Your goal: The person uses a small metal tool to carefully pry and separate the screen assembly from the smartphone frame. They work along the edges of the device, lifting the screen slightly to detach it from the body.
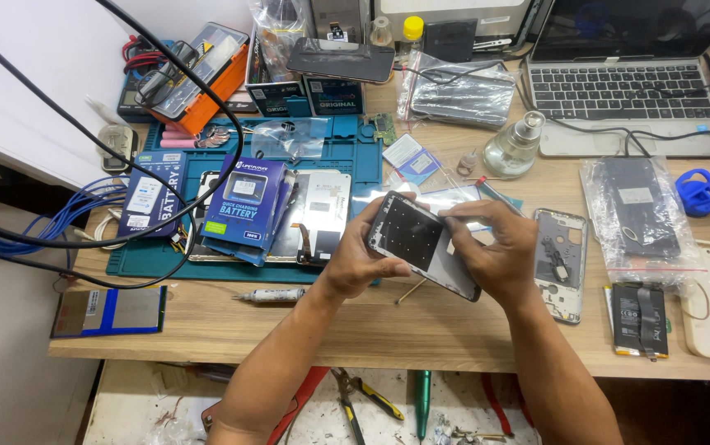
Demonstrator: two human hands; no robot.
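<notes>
We see both hands raised just above the wooden table [421, 330], sharing one thing: a dark phone frame [421, 243], tilted so its long side runs down toward the right. The left hand [355, 264] has its grip closed on the frame's left and lower edge, thumb on top and fingers beneath. The right hand [491, 251] holds the frame's right end, its grip narrow, with fingertips [454, 216] pinched at the upper right edge.

Around the hands, free room is scarce. Just to the left lies the blue work mat [136, 262], crowded with blue battery boxes [243, 202] and a pale display panel [326, 210]; the mat's lower right corner sits under the left hand. Just to the right of the right hand rests a silver phone back shell [562, 268], and beyond it a bagged dark phone part [639, 210] and a loose battery [639, 317]. A small white tube [272, 294] lies below the mat. Behind the hands stand a glass bottle [515, 144] and a laptop [627, 78].

The widest bare strip of table runs along its near edge, between the forearms and that edge. Black cables [83, 239] loop over the table's left end and hang past its edge.
</notes>
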